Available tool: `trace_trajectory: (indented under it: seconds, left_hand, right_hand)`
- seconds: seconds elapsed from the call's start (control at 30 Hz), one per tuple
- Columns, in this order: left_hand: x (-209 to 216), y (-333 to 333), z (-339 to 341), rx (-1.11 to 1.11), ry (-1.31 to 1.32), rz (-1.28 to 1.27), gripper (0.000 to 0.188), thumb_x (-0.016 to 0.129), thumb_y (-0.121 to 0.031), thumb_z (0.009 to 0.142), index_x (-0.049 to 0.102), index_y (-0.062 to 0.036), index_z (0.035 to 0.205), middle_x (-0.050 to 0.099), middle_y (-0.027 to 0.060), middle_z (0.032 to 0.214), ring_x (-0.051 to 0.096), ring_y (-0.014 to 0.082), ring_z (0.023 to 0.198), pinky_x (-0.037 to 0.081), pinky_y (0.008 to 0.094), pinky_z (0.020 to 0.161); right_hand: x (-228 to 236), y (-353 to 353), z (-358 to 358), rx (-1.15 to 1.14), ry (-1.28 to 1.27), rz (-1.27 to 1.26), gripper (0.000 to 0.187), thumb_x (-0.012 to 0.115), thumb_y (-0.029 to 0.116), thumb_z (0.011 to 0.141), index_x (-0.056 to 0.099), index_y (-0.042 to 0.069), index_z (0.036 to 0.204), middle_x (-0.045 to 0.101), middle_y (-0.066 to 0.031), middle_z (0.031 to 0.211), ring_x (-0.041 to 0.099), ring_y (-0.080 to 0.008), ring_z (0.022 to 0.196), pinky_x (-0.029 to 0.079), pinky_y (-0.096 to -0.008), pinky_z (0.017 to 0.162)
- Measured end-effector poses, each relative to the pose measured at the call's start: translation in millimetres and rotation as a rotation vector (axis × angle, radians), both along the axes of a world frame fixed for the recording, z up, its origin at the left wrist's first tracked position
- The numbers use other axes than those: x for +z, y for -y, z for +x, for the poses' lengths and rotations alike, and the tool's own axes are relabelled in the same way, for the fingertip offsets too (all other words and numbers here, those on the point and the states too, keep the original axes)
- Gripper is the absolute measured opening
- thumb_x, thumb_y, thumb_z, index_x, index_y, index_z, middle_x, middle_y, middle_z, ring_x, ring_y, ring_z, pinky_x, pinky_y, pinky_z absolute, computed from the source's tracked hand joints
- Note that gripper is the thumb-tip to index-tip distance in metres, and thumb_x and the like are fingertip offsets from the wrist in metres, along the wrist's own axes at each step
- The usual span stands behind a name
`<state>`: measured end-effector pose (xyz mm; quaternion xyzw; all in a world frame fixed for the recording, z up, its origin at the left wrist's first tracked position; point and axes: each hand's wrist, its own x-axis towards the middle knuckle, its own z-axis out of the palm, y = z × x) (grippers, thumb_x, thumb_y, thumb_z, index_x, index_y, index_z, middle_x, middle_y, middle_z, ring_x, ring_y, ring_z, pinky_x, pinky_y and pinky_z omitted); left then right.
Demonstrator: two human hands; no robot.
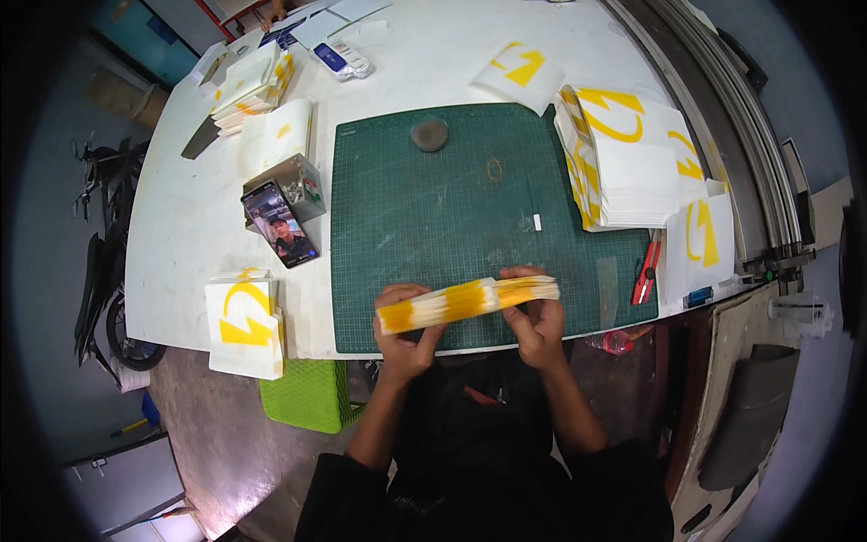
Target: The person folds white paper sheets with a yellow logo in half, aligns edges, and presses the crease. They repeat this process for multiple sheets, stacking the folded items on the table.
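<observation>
Over the near edge of the green cutting mat (406, 217), I hold a thick stack of white-and-yellow printed paper (452, 305), seen edge-on. My left hand (406, 339) is closed round its left end, thumb on the near side. My right hand (539, 325) grips the right end between thumb and fingers. On the mat lie a rubber band (494, 170), a round grey lump (429, 135) and a small white strip (536, 222). At the mat's right edge is a red utility knife (646, 271).
Larger printed stacks stand at right (632, 172), far left (248, 90) and near left (244, 325). A phone (280, 223) leans on a small box (312, 185). A handheld device (343, 60) lies farther back. Another person's hand (274, 16) shows at the far edge. Metal rails (731, 135) run along the right.
</observation>
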<state>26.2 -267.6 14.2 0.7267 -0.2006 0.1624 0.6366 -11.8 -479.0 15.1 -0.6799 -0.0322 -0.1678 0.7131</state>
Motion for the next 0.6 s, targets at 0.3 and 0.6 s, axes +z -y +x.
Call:
trace_trajectory:
  seconds: [0.3, 0.6]
  left_hand:
    - [-2, 14, 1, 0.039, 0.003, -0.173, 0.029, 0.077, -0.002, 0.087, 0.063, 0.0028, 0.112, 0.063, 0.0155, 0.112, 0.063, 0.0272, 0.104, 0.051, 0.0386, 0.094]
    - [-27, 2, -9, -0.024, -0.128, -0.093, 0.028, 0.070, -0.002, 0.094, 0.065, 0.0046, 0.121, 0.066, 0.0174, 0.117, 0.064, 0.0285, 0.112, 0.049, 0.0413, 0.100]
  right_hand:
    - [-17, -4, -8, -0.014, -0.093, 0.140, 0.039, 0.056, -0.001, 0.097, 0.050, -0.005, 0.135, 0.058, -0.0153, 0.129, 0.055, -0.0218, 0.121, 0.043, -0.0368, 0.106]
    - [-34, -3, -14, -0.032, -0.113, 0.057, 0.038, 0.053, 0.002, 0.100, 0.048, -0.005, 0.137, 0.057, -0.0158, 0.132, 0.055, -0.0223, 0.122, 0.042, -0.0374, 0.108]
